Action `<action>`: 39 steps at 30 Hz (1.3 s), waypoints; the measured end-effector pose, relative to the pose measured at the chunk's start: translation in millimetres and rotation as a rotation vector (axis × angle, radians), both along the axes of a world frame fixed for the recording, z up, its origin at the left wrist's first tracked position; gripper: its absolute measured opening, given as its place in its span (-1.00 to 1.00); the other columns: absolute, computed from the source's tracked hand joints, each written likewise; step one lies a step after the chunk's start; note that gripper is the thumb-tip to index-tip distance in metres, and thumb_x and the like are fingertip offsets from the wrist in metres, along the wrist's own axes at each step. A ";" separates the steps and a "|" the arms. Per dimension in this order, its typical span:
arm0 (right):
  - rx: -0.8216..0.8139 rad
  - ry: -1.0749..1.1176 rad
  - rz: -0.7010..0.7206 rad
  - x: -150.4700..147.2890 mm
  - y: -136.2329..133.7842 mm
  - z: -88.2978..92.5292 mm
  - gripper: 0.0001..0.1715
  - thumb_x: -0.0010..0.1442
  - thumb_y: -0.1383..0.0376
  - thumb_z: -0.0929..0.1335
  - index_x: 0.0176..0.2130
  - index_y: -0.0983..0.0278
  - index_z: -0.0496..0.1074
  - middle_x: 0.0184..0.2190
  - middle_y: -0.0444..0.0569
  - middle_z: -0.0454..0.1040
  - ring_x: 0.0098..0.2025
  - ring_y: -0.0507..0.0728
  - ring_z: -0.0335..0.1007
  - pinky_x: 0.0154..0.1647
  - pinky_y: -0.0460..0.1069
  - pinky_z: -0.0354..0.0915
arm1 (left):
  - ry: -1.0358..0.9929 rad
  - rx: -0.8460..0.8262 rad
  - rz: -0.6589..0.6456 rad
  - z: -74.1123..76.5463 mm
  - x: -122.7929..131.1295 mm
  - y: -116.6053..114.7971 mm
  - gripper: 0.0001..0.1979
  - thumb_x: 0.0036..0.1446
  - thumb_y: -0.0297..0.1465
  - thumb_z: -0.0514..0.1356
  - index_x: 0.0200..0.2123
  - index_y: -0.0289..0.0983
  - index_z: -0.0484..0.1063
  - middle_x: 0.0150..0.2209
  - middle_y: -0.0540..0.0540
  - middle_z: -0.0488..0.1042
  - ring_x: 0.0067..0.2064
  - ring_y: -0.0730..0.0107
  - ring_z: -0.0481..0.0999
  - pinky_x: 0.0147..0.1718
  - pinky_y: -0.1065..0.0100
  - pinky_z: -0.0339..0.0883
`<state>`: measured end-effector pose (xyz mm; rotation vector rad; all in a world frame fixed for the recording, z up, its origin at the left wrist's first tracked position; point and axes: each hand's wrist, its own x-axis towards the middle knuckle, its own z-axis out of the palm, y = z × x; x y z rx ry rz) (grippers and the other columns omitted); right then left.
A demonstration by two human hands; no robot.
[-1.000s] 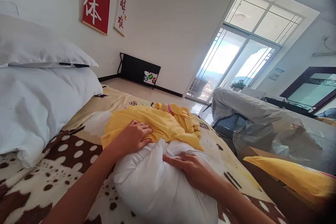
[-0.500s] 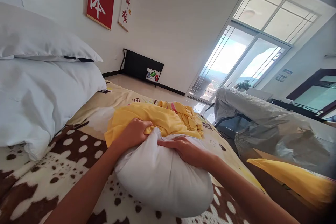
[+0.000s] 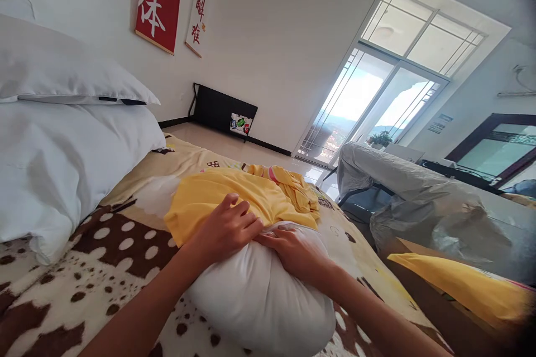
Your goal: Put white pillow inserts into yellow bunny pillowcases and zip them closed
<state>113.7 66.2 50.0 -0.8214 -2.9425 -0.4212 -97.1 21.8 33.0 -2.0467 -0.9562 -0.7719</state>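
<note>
A plump white pillow (image 3: 262,295) lies on the bed in front of me, its far end inside a yellow pillowcase (image 3: 218,189). My left hand (image 3: 228,228) is closed at the case's opening, fingers curled over the yellow edge where it meets the pillow. Close beside it, my right hand (image 3: 297,251) grips the top of the white pillow, its fingertips near the same edge and partly hidden. Beyond the hands, the rest of the yellow cloth lies bunched and wrinkled.
White pillows (image 3: 71,150) are stacked at the left on the patterned blanket (image 3: 138,251). Past the bed's right edge, a cardboard box (image 3: 419,284) has yellow fabric (image 3: 456,284) on it. Plastic sheeting (image 3: 419,195) covers furniture behind, and a folded black table (image 3: 221,111) leans against the wall.
My left hand has shifted right and nearer, next to the right hand. The peaked white fold between the hands is now covered or flattened. The view has tilted slightly.
</note>
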 end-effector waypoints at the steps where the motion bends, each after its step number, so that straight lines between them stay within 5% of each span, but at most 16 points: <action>1: 0.045 0.000 -0.027 3.1 -0.5 -0.9 -0.44 0.26 0.42 0.20 0.17 -0.02 0.31 -0.34 -0.11 0.53 -0.32 0.07 0.39 -0.30 -0.07 0.19 | 0.014 -0.014 -0.005 0.5 1.2 0.1 -0.73 0.28 -0.54 -0.04 -0.45 -0.26 0.31 -0.50 0.00 0.36 -0.35 0.36 0.29 -0.15 0.19 0.02; 9: 0.186 0.013 -0.207 35.3 19.9 -1.6 -0.34 0.24 0.45 0.18 0.24 -0.05 0.20 -0.31 -0.08 0.52 -0.35 0.07 0.41 -0.36 -0.08 0.22 | -0.140 -0.221 0.080 20.5 -0.8 -18.6 -0.83 0.20 -0.50 0.02 -0.39 -0.26 0.36 -0.37 -0.07 0.44 -0.27 0.26 0.39 -0.22 0.18 0.14; 13: 0.121 0.069 -0.273 56.0 34.6 0.7 -0.34 0.25 0.45 0.15 0.24 -0.05 0.19 -0.18 -0.09 0.55 -0.24 0.09 0.48 -0.24 -0.04 0.33 | -0.212 -0.614 0.302 32.7 -8.6 -50.1 -0.78 0.16 -0.45 0.03 -0.53 -0.23 0.33 -0.60 -0.04 0.38 -0.55 0.28 0.35 -0.54 0.28 0.01; 16: 0.079 0.074 -0.305 65.0 39.1 1.5 -0.35 0.26 0.44 0.15 0.25 -0.04 0.17 -0.07 -0.07 0.53 -0.15 0.15 0.50 -0.16 0.04 0.37 | -0.127 -0.848 0.370 29.6 -5.8 -52.9 -0.83 0.07 -0.54 0.04 -0.48 -0.24 0.37 -0.56 -0.08 0.45 -0.55 0.25 0.41 -0.60 0.31 -0.09; 19: 0.060 0.097 -0.310 71.2 41.9 1.3 -0.33 0.26 0.43 0.16 0.28 -0.04 0.11 -0.02 -0.07 0.52 -0.10 0.17 0.49 -0.10 0.08 0.38 | -0.278 -0.840 0.283 21.5 3.4 -35.8 -0.80 0.15 -0.53 -0.02 -0.38 -0.26 0.39 -0.43 -0.12 0.53 -0.43 0.25 0.50 -0.56 0.33 0.04; 24: 0.035 0.152 -0.362 88.8 48.4 -1.9 -0.31 0.24 0.42 0.18 0.30 0.02 0.08 0.05 -0.02 0.47 -0.01 0.21 0.46 -0.04 0.11 0.38 | -0.688 -0.804 -0.059 10.8 8.1 -6.6 -0.75 0.28 -0.34 -0.07 -0.30 -0.23 0.38 -0.26 -0.09 0.50 -0.23 0.28 0.48 -0.30 0.32 0.30; 30: 0.035 0.174 -0.439 103.4 49.0 -8.9 -0.35 0.22 0.37 0.21 0.27 0.05 0.16 0.01 -0.01 0.50 -0.04 0.25 0.49 -0.08 0.14 0.40 | -0.736 -0.605 -0.389 0.4 8.1 -2.6 -0.80 0.21 -0.35 0.07 -0.10 -0.25 0.30 -0.08 -0.14 0.39 0.00 0.29 0.35 0.02 0.28 0.27; 33: 0.036 0.170 -0.438 103.0 47.6 -12.1 -0.32 0.21 0.36 0.22 0.28 0.03 0.13 0.02 -0.01 0.49 -0.04 0.25 0.49 -0.09 0.13 0.41 | -0.637 -0.578 -0.365 -3.4 24.6 -8.7 -0.67 0.21 -0.28 0.12 0.01 -0.27 0.28 0.01 -0.18 0.38 0.08 0.22 0.31 0.09 0.21 0.22; 39: 0.028 0.159 -0.423 97.2 46.1 -14.1 -0.31 0.22 0.41 0.17 0.29 0.03 0.09 0.03 -0.02 0.48 0.00 0.23 0.47 -0.05 0.12 0.39 | -0.526 -0.707 -0.197 -13.5 54.5 -9.5 -0.81 0.24 -0.33 0.03 -0.34 -0.28 0.36 -0.32 -0.15 0.48 -0.23 0.19 0.46 -0.22 0.25 0.30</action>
